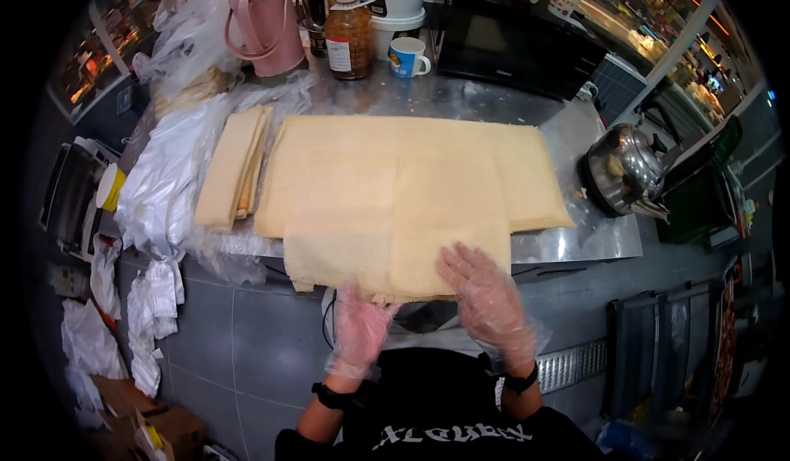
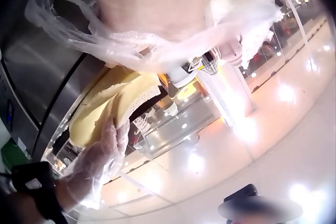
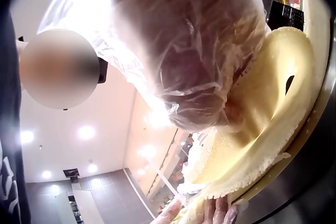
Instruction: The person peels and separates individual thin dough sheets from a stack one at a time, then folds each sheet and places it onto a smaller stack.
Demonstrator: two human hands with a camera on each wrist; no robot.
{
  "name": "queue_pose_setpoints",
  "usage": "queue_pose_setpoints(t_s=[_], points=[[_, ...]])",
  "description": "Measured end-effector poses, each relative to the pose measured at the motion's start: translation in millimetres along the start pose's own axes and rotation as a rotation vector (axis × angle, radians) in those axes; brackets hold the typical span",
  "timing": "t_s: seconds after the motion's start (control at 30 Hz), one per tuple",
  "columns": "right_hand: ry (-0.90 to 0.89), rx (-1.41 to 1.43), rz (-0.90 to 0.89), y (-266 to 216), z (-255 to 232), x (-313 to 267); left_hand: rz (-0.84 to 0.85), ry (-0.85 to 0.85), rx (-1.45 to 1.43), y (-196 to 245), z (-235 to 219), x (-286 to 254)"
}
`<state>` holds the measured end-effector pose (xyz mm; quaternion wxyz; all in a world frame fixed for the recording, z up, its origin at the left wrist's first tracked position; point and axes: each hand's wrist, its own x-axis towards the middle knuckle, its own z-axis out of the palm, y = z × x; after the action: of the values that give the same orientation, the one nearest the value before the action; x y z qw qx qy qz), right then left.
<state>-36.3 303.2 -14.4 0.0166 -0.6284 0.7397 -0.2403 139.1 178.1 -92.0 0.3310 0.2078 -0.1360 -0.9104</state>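
A thin pale yellow tofu skin sheet (image 1: pixel 448 214) lies over a wide stack of similar sheets (image 1: pixel 329 152), its near flap hanging past the table's front edge. My gloved left hand (image 1: pixel 362 329) holds that flap's near edge from below, most fingers hidden under it. At the flap's right side, my gloved right hand (image 1: pixel 485 301) lays its fingers on top, with the thumb below gripping the edge. In the right wrist view the tofu skin sheet (image 3: pixel 273 77) bends into a loose curve beside the right hand. Both hands wear clear plastic gloves.
A narrow folded bundle of sheets (image 1: pixel 233 165) and white plastic wrap (image 1: pixel 169 161) are at left. Behind stand a pink jug (image 1: pixel 267 29), a honey-coloured bottle (image 1: pixel 349 41), a mug (image 1: pixel 407 58) and a black microwave (image 1: pixel 510 50). A steel kettle (image 1: pixel 623 169) sits at right.
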Motion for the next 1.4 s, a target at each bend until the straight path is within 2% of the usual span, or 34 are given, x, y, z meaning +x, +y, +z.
queue_pose_setpoints(t_s=[0.2, 0.3, 0.4, 0.43, 0.53, 0.63, 0.73, 0.77, 0.87, 0.9, 0.97, 1.0, 1.07, 1.17, 1.27, 1.37, 1.4], points=[[-0.023, -0.003, -0.016, 1.1, 2.2, -1.3, 0.276, 0.270, 0.560, 10.4, -3.6, 5.1], [-0.027, -0.013, -0.014, 4.1, 6.3, -4.0, 0.585, 0.371, 1.155, 5.0, 2.3, 6.3], [-0.028, -0.023, 0.014, 2.9, 9.9, -3.1, 1.334, 0.414, 1.284, -18.2, 21.3, 33.2], [-0.018, -0.020, 0.007, 3.1, 10.4, -3.1, 1.246, 0.436, 1.353, -10.4, 40.9, 29.6], [-0.011, -0.021, -0.005, 4.8, 8.5, -2.1, 1.160, 0.311, 1.470, -1.3, 55.3, 36.3], [-0.017, -0.036, -0.012, 6.9, 6.4, -1.1, 1.227, -0.205, 1.755, 12.1, 72.9, 30.6], [0.064, -0.061, -0.014, 11.5, 14.2, -12.3, 1.085, -0.777, 1.909, 19.8, 99.3, 31.8], [0.107, -0.069, 0.014, 11.3, 19.9, -21.6, 0.958, -0.855, 1.927, 19.0, 100.8, 33.4], [0.291, -0.159, 0.010, 18.8, 46.2, -44.3, 0.894, -1.016, 1.912, 12.7, 84.2, 45.7], [0.359, -0.200, -0.005, 16.6, 47.0, -43.4, 0.859, -1.001, 1.960, 13.7, 87.0, 42.9], [0.210, -0.151, 0.079, 11.1, 40.0, -42.5, 0.793, -0.970, 2.053, 17.3, 95.8, 37.2], [0.131, -0.126, 0.119, 6.2, 30.8, -39.1, 0.841, -0.886, 2.017, 16.8, 92.6, 37.0], [0.134, -0.052, 0.027, 5.0, 8.0, -18.3, 0.936, -0.719, 1.936, 14.9, 83.5, 36.5], [0.112, 0.011, -0.033, 10.2, 4.8, -9.1, 0.902, -0.327, 1.792, 5.6, 90.0, 22.1], [0.091, 0.051, -0.049, 10.5, 1.8, -5.0, 0.934, -0.193, 1.991, 4.3, 105.1, 17.0], [0.102, 0.066, -0.054, 9.6, 8.3, -5.1, 1.077, -0.176, 2.146, 3.8, 119.0, 22.1], [0.111, 0.061, -0.059, 10.9, 9.4, -4.4, 1.003, -0.094, 2.132, 6.1, 119.5, 21.5]])
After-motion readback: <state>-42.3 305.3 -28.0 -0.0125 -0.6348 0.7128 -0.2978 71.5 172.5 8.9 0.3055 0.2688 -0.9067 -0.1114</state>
